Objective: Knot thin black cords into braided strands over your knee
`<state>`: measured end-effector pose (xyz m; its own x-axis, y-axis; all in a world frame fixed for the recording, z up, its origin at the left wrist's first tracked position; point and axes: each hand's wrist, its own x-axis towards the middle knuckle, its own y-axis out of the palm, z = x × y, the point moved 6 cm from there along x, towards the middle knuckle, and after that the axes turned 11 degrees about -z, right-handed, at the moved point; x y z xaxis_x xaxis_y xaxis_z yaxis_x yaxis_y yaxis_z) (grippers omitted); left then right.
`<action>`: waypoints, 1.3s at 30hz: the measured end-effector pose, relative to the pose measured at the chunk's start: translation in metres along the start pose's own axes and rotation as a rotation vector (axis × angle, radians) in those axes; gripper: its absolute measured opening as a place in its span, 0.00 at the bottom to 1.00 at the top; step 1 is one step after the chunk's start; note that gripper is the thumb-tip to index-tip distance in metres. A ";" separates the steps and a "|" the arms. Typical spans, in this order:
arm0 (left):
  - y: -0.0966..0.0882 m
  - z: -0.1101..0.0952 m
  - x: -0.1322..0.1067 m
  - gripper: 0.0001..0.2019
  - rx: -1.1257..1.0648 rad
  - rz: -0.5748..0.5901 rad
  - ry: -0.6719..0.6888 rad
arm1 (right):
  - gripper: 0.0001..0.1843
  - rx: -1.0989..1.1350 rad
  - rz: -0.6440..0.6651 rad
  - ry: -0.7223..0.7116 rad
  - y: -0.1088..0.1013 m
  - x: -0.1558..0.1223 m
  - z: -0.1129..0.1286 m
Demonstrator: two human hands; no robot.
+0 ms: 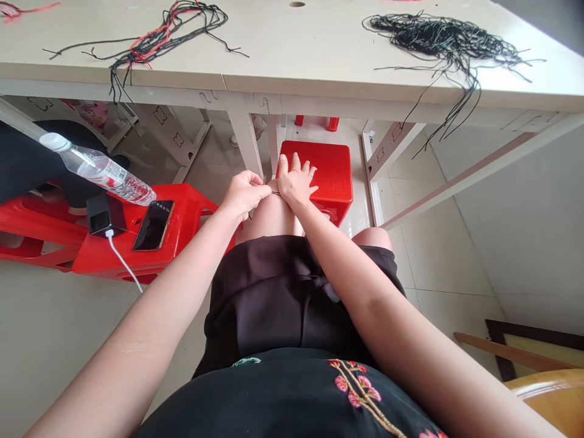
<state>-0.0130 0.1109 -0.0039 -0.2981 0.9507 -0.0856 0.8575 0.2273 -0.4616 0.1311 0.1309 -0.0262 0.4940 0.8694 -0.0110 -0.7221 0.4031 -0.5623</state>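
Cord (275,193), thin and dark, lies across the knee (271,213), its long axis running sideways; left hand (246,194) pinches it between the fingertips; right hand (296,179) rests spread just beside it.

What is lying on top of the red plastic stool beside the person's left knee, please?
A smartphone lies beside a black charger block, whose white cable trails off the red plastic stool. The surface beneath them cannot be seen.
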 end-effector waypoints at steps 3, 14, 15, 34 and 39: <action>0.002 0.001 0.002 0.14 -0.013 0.016 -0.011 | 0.39 0.010 0.004 0.001 0.002 0.001 0.000; 0.003 -0.001 0.007 0.13 -0.009 0.013 0.036 | 0.39 -0.004 -0.034 -0.011 0.003 0.010 0.001; 0.004 -0.001 0.007 0.13 -0.014 0.016 0.036 | 0.39 -0.002 -0.037 -0.012 0.003 0.010 0.001; 0.005 0.001 0.003 0.13 -0.049 0.074 0.027 | 0.34 -0.013 -0.042 -0.023 0.000 0.009 0.001; 0.005 0.002 0.002 0.13 -0.046 0.096 0.014 | 0.33 -0.022 -0.053 -0.036 0.000 0.009 0.002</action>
<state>-0.0100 0.1133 -0.0078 -0.2078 0.9714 -0.1152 0.9004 0.1439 -0.4107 0.1345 0.1392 -0.0249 0.5128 0.8571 0.0487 -0.6844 0.4424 -0.5796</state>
